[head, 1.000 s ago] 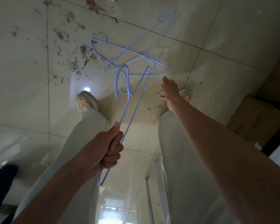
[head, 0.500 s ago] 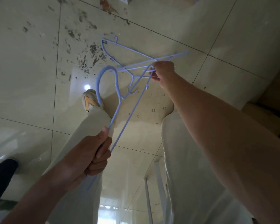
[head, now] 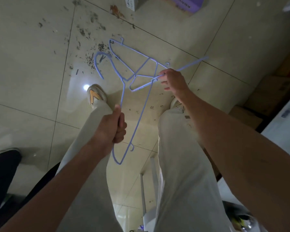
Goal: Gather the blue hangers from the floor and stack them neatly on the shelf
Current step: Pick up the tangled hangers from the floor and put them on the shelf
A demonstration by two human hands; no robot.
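My left hand (head: 111, 127) grips one blue wire hanger (head: 141, 113) by its long arm, its hook curving up at the top left. My right hand (head: 173, 80) pinches a second blue hanger (head: 191, 63) that sticks out toward the right. A third blue hanger (head: 132, 51) is tangled with the other two above the floor; whether it still touches the tiles is unclear. All hangers are held in front of my legs. No shelf is in view.
Dirty beige floor tiles (head: 32, 64) with dark debris lie below. A purple box (head: 186, 4) and a white box (head: 131, 3) sit at the top edge. Cardboard boxes (head: 266, 97) stand at the right. A dark shoe (head: 3, 163) is at the left.
My right hand reached down, took hold of a hanger on the floor and lifted it. The tangle rose with it, and my left hand kept its grip.
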